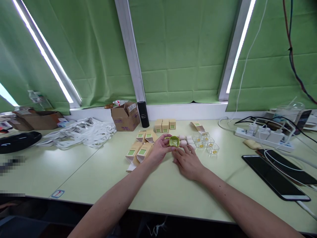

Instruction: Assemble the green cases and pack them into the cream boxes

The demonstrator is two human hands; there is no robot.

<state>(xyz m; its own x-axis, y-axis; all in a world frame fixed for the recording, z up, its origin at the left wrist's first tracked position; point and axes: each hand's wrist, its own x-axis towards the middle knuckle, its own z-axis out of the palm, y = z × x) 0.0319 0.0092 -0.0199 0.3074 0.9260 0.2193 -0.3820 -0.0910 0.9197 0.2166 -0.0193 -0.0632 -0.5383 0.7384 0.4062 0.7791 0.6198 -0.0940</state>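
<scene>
My left hand grips a small green square dish by its left side, fingers closed on it. My right hand lies just below the dish, its fingers spread on the table, with nothing seen in it. Small white cylindrical pieces sit right behind my right fingers. Clear plastic cups with yellow bits inside stand to their right. Left of my left hand are several open kraft boxes with green labels.
Closed kraft boxes stand behind, near a black cylinder and a cardboard box. White straps lie left. A power strip and phones with cables lie right. An opened box lies behind the cups.
</scene>
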